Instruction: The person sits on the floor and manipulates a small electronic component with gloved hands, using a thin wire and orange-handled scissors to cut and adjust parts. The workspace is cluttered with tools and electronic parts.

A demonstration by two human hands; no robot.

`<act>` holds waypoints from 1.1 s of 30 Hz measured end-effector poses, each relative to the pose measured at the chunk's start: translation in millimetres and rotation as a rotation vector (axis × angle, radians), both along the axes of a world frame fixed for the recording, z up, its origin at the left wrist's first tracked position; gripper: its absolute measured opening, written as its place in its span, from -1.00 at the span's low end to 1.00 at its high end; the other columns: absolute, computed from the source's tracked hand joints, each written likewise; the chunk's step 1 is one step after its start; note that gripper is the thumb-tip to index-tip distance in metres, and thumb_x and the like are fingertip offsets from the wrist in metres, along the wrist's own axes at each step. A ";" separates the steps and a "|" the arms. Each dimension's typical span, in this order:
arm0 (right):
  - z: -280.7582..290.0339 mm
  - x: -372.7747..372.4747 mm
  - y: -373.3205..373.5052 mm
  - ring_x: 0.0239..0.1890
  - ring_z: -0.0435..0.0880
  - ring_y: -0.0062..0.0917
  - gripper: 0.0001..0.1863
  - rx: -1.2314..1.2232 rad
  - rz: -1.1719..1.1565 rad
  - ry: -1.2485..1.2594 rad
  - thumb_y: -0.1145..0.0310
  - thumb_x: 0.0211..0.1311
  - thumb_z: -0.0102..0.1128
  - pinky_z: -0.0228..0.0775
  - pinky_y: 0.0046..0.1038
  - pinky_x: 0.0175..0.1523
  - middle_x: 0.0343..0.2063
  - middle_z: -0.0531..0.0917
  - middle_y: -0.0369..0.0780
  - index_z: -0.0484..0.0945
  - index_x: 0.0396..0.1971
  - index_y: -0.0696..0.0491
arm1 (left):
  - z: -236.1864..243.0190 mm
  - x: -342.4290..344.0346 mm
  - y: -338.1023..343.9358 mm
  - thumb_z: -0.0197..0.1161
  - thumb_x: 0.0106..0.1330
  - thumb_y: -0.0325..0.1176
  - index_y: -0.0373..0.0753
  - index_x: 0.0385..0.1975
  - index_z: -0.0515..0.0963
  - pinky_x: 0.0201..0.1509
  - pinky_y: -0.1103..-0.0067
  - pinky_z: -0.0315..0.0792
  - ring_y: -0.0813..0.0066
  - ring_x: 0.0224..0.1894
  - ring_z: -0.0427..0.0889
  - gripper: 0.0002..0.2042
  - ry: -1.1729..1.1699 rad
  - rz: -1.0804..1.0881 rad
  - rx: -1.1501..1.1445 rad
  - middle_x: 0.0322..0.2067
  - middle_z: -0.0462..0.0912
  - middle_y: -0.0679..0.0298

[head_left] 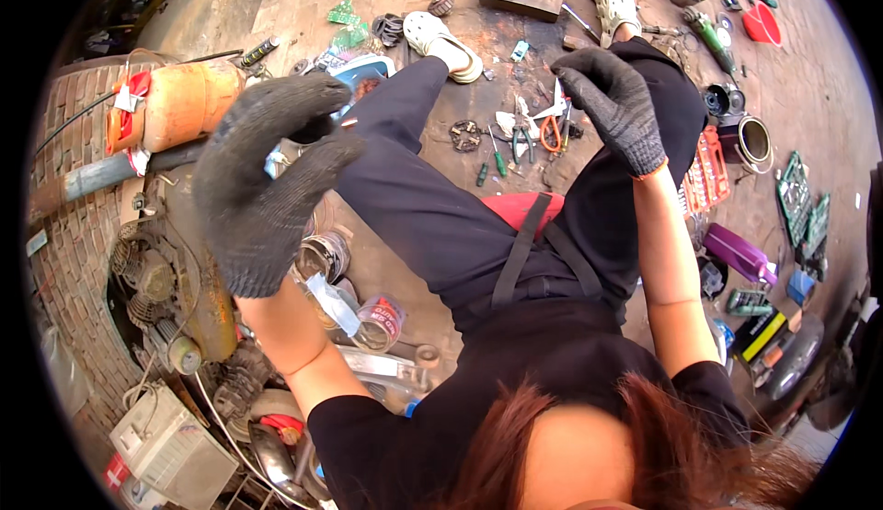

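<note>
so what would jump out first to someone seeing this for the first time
Two hands in dark knit gloves, raised in the foreground: the left hand with fingers curled, holding nothing clearly visible, the right hand open above the knee. Behind the left hand sits an orange tank on a grimy engine. Hand tools lie scattered on the ground between the feet.

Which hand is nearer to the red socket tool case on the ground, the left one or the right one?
The right hand. It is raised just left of and above the red socket case in the picture. The left hand is far across, beyond both knees, near the orange tank.
</note>
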State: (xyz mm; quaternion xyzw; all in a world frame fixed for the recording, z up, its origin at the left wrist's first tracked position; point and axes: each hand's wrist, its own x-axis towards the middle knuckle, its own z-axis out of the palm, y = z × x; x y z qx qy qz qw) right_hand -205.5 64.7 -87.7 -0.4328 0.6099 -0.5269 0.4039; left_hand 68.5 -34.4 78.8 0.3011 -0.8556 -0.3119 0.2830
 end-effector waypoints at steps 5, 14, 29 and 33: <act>-54.9 0.2 1.0 -0.19 0.60 -0.53 -0.38 0.180 0.299 0.540 0.06 0.33 -0.01 0.45 -0.53 -0.09 0.06 0.45 -0.15 0.13 0.29 0.04 | -52.2 14.4 15.5 0.40 -0.07 -0.64 -0.32 -0.22 0.59 -0.27 0.72 0.45 0.63 -0.33 0.55 -0.66 0.271 0.256 0.540 -0.29 0.63 0.29; 29.5 3.8 6.2 -0.14 0.61 -0.48 -0.39 0.253 0.451 -0.199 -0.05 0.40 -0.28 0.47 -0.53 -0.16 0.10 0.45 -0.20 0.23 0.24 0.10 | -103.2 2.9 43.8 0.33 -0.05 -0.71 -0.37 -0.21 0.57 -0.19 0.71 0.47 0.62 -0.28 0.57 -0.66 0.441 0.264 0.720 -0.24 0.64 0.24; 63.7 29.4 19.6 -0.16 0.58 -0.48 -0.32 0.301 0.445 -0.309 -0.05 0.27 -0.08 0.36 -0.48 0.03 -0.03 0.53 -0.16 0.24 0.21 0.17 | -115.4 -42.4 56.8 0.32 0.07 -0.57 -0.52 -0.21 0.54 -0.14 0.63 0.51 0.53 -0.26 0.60 -0.73 0.552 -0.009 1.214 0.08 0.44 0.14; 66.0 31.4 22.0 -0.05 0.54 -0.50 -0.44 0.262 0.384 -0.309 0.17 0.27 0.07 0.33 -0.49 0.09 0.01 0.52 -0.20 0.29 0.18 0.19 | -126.4 -48.1 57.8 0.31 0.08 -0.48 -0.42 -0.21 0.58 -0.29 0.70 0.42 0.62 -0.35 0.53 -0.73 0.525 0.050 1.335 -0.06 0.56 0.19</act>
